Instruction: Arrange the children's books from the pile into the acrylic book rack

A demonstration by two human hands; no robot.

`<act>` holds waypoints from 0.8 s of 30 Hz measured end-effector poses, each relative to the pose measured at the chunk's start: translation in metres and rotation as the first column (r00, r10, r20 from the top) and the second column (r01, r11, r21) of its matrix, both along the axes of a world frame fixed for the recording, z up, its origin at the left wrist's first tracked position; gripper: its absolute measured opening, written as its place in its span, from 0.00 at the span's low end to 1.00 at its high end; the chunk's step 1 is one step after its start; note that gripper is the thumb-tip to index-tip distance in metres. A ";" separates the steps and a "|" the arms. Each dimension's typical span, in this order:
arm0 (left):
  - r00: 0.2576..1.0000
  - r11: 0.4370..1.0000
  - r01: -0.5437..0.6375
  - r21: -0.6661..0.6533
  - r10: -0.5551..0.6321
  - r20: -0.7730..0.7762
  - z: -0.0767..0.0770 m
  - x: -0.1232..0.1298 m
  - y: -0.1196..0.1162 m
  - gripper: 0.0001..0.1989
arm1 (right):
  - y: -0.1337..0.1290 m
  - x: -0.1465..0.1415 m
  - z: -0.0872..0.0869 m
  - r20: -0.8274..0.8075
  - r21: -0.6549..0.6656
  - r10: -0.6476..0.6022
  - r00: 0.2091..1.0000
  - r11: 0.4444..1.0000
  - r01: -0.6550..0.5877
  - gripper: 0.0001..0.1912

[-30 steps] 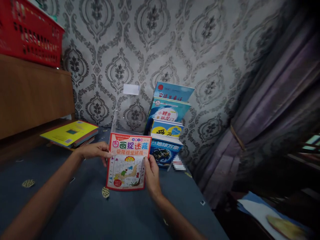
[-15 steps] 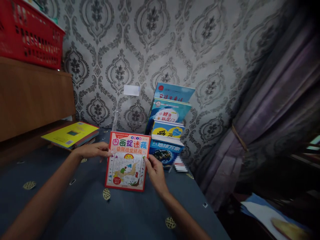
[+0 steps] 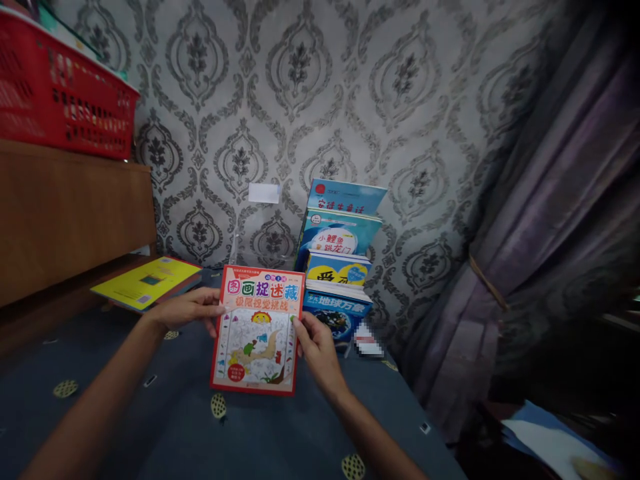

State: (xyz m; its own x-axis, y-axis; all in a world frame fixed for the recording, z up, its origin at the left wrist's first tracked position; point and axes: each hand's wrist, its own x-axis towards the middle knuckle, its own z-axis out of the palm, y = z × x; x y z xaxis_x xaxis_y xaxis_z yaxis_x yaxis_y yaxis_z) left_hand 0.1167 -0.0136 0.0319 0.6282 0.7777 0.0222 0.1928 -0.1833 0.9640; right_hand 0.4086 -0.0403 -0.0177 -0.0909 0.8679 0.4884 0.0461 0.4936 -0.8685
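Note:
A red-bordered picture book (image 3: 257,347), its cover showing a sun and animals, is held nearly upright in front of me. My left hand (image 3: 193,311) grips its left edge, thumb on the cover and fingers partly hidden behind. On the right edge my right hand (image 3: 320,347) is closed, with its thumb on the front. Just behind the right hand, several books stand in stepped rows, the lowest a blue book with a globe (image 3: 327,320). A clear plastic stand with a white label (image 3: 264,193) rises behind the held book.
A yellow book (image 3: 150,283) tops a low stack at the left. Beyond it are a wooden cabinet (image 3: 75,220) and a red basket (image 3: 80,100). The dark patterned cloth (image 3: 165,433) covers the surface; a tied curtain (image 3: 505,267) hangs at the right.
The left thumb has come further onto the cover, with the fingers behind the edge. The book looks slightly nearer. The view has shifted, so the surroundings sit lower in the picture.

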 end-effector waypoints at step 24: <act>0.813 0.630 -0.582 0.514 0.425 0.399 0.190 0.045 0.038 0.20 | 0.085 -0.022 0.209 0.151 0.616 -0.427 0.891 0.746 0.253 0.09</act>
